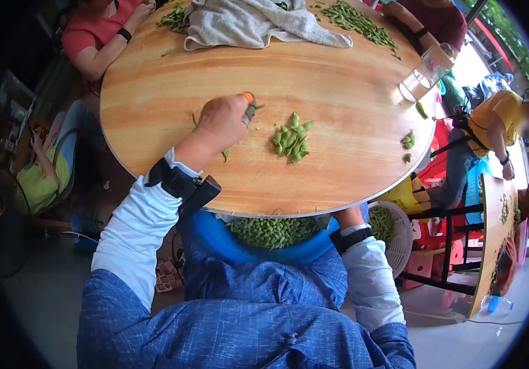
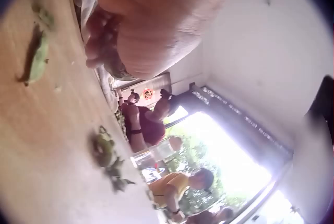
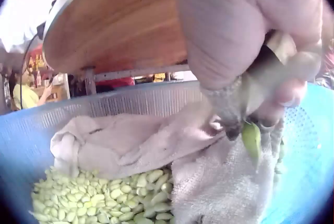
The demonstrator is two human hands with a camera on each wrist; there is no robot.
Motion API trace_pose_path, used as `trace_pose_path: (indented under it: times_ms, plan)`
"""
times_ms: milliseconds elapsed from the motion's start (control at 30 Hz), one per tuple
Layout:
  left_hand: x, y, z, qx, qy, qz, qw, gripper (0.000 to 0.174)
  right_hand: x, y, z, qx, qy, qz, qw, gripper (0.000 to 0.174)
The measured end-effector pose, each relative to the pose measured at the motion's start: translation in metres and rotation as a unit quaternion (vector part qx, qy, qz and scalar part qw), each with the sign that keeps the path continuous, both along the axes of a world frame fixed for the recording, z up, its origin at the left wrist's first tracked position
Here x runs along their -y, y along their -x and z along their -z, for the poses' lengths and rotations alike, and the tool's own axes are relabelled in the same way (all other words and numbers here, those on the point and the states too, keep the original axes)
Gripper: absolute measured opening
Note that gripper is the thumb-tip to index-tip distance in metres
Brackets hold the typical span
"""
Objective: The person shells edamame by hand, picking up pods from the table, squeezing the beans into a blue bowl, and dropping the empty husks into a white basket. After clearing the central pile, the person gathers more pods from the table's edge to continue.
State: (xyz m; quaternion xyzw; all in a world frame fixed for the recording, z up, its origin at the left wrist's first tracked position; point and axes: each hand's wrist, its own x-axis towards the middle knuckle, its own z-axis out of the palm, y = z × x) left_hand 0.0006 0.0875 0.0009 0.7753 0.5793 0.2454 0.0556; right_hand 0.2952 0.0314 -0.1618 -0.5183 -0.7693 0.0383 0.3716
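My left hand (image 1: 218, 126) is over the table, its fingers curled, just left of a small pile of green soybean pods (image 1: 290, 140). An orange cover and a grey band show at its fingertips; I cannot tell whether it holds a pod. A few loose pods (image 2: 37, 59) lie beneath it in the left wrist view. My right hand (image 3: 250, 41), with wrapped fingertips, pinches a green soybean pod (image 3: 251, 140) above a blue basket (image 3: 31, 125). Shelled green soybeans (image 3: 104, 198) fill the basket's bottom, and a pale towel (image 3: 125, 145) lies across its inside.
The round wooden table (image 1: 172, 80) overhangs the basket on my lap. A grey cloth (image 1: 246, 24), more pods (image 1: 360, 24) and a clear jar (image 1: 424, 74) are on it. People sit across the table. A white basket (image 1: 393, 237) of pods stands at my right.
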Motion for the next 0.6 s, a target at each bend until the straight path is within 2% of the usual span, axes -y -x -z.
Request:
trace_pose_path:
  times_ms: [67, 100, 133, 167, 200, 233, 300, 333, 367, 400, 433, 533, 600]
  plan:
    - [0.005, 0.007, -0.004, 0.114, 0.010, 0.000, 0.993, 0.010, 0.010, -0.006, -0.027, 0.042, 0.122, 0.049, 0.990, 0.029]
    - [0.010, 0.007, -0.010, 0.226, 0.080, 0.019, 0.971, 0.008, 0.016, -0.010, -0.045, 0.092, 0.191, 0.074, 0.974, 0.029]
    - [0.021, 0.006, -0.017, 0.334, 0.149, 0.036, 0.930, 0.006, 0.022, -0.015, -0.068, 0.138, 0.258, 0.099, 0.951, 0.029]
    - [0.033, 0.005, -0.021, 0.436, 0.215, 0.052, 0.872, 0.006, 0.029, -0.023, -0.087, 0.102, 0.317, 0.147, 0.932, 0.028]
    - [0.044, 0.005, -0.022, 0.481, 0.262, 0.052, 0.835, 0.007, 0.035, -0.044, -0.096, 0.124, 0.362, 0.168, 0.908, 0.025]
    - [0.058, 0.001, -0.024, 0.527, 0.302, 0.058, 0.792, 0.008, 0.043, -0.066, -0.094, 0.061, 0.369, 0.225, 0.900, 0.022]
    - [0.082, -0.007, -0.020, 0.591, 0.368, 0.077, 0.714, 0.011, 0.064, -0.094, -0.104, 0.069, 0.258, 0.279, 0.922, 0.019]
    - [0.090, -0.011, -0.015, 0.609, 0.395, 0.088, 0.682, 0.012, 0.074, -0.106, -0.103, 0.065, 0.214, 0.258, 0.940, 0.017]
    - [0.097, -0.017, -0.018, 0.607, 0.429, 0.095, 0.662, 0.014, 0.080, -0.106, -0.104, 0.001, 0.217, 0.234, 0.948, 0.016]
    - [0.101, -0.023, -0.015, 0.610, 0.451, 0.101, 0.643, 0.015, 0.085, -0.098, -0.111, -0.124, 0.295, 0.189, 0.929, 0.012]
    - [0.104, -0.030, -0.014, 0.612, 0.476, 0.097, 0.624, 0.015, 0.089, -0.077, -0.114, -0.304, 0.318, 0.125, 0.889, 0.011]
    - [0.110, -0.042, -0.002, 0.618, 0.511, 0.130, 0.583, 0.011, 0.092, -0.013, -0.152, -0.415, 0.418, -0.029, 0.807, 0.018]
    - [0.113, -0.047, -0.003, 0.617, 0.527, 0.128, 0.571, 0.011, 0.086, 0.018, -0.166, -0.436, 0.445, -0.123, 0.773, 0.023]
